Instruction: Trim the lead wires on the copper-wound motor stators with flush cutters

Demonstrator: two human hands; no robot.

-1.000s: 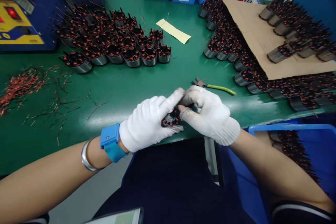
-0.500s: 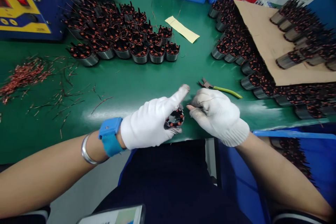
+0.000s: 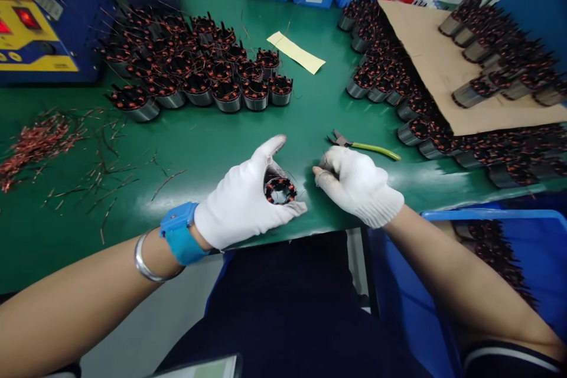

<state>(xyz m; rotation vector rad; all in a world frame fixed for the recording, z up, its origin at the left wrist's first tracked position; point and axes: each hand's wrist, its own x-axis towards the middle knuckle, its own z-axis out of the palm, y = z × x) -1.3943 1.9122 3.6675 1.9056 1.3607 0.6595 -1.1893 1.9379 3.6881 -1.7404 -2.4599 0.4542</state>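
My gloved left hand (image 3: 252, 195) curves around a motor stator (image 3: 282, 190), a metal ring with copper windings and black prongs, its open end facing up. The thumb points away from me, and the fingers lie along the stator's near side. Fine wire ends stick out of the stator toward the right. To the right of it, apart from the stator, my gloved right hand (image 3: 354, 180) is closed in a pinch; a thin dark strand shows by the fingertips, but what they hold is unclear. Diagonal cutters (image 3: 365, 146) with green handles lie just beyond the right hand.
Rows of stators (image 3: 228, 96) stand at the back left, and more stators (image 3: 411, 132) surround a cardboard sheet (image 3: 411, 41) at right. Copper wire scraps (image 3: 39, 144) lie at left near a blue-yellow machine (image 3: 42, 35). A blue crate (image 3: 491, 214) sits below the table's right edge.
My left hand has moved left with the stator, widening the space between my hands. Its thumb has opened away from the stator. The right hand stays pinched; the view has shifted slightly.
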